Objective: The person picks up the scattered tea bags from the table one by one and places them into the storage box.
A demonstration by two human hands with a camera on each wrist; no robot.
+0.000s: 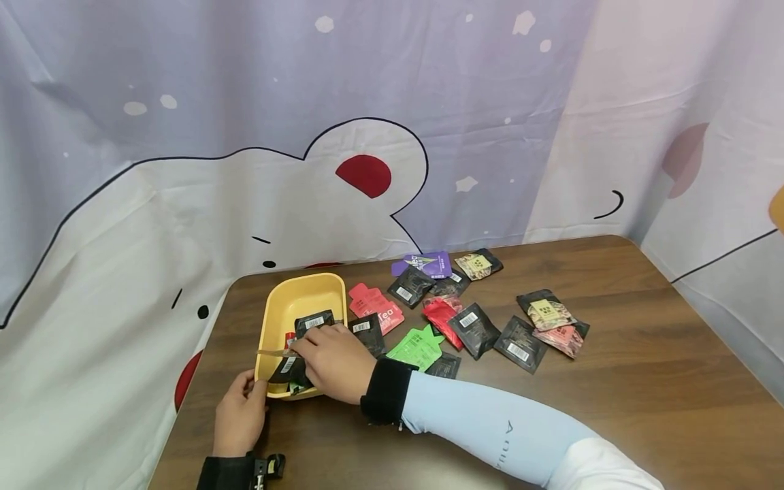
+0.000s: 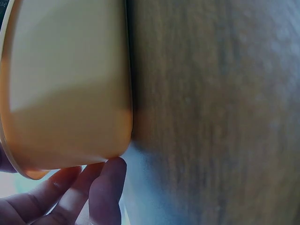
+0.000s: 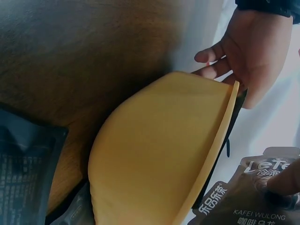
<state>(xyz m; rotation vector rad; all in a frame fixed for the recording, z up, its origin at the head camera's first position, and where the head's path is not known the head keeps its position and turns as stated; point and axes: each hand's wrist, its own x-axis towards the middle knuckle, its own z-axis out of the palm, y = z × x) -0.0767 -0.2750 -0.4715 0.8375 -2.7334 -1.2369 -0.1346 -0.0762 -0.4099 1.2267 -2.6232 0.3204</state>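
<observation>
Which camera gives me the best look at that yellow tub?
The head view: it shows the yellow tub from above, with most of its rim and packets inside. Both wrist views show only part: outer wall and some rim.

Soft, even light falls across the curtain here. Left wrist's view is dimmer, the tabletop blurred, bluish glare at six o'clock; right wrist's view darkens toward eleven, brightens at three.

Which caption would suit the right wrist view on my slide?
Right hand pinches a brown KAFEI WULONG tea packet near the yellow bin, while the left hand holds its corner.
</observation>
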